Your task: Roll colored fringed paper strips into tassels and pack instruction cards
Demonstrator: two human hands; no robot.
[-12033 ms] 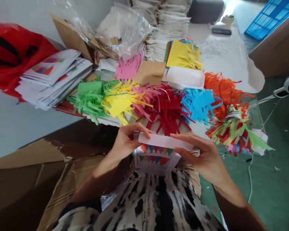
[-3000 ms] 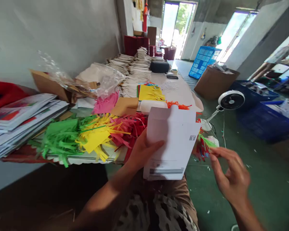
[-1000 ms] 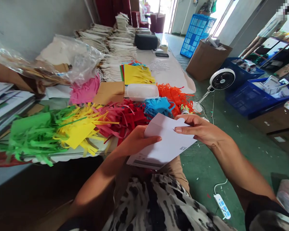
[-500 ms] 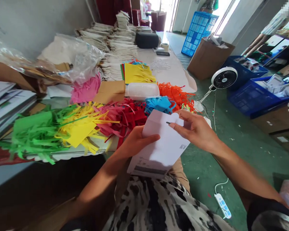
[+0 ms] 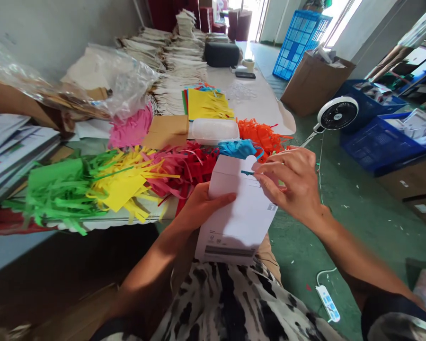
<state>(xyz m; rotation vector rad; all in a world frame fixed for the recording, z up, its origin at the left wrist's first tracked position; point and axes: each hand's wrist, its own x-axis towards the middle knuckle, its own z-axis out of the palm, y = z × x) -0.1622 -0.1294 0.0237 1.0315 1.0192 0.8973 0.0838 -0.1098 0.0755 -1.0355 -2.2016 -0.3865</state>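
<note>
- Fingers (image 5: 218, 200) of L hand (image 5: 199, 210) together, pressed flat on front of white paper envelope (image 5: 234, 213), thumb side up, holding it upright over lap
- R hand (image 5: 291, 184) at envelope's top right, thumb & index fingertips (image 5: 258, 171) close together on thin teal paper strip (image 5: 247, 173), strip lying against envelope
- Envelope print: small grey box w/ "1" (image 5: 271, 207), dark barcode-like band (image 5: 227, 251) near bottom, tiny text above band too small to read
- Behind envelope on table: fringed paper bunches, green (image 5: 57, 189), yellow (image 5: 124, 194), red (image 5: 195, 170), blue (image 5: 237, 149), orange (image 5: 262, 137)
- Clear plastic tub (image 5: 213, 131) just behind those
- Floor, right: white desk fan (image 5: 337, 113), logo unreadable; white power strip (image 5: 327, 303)
</note>
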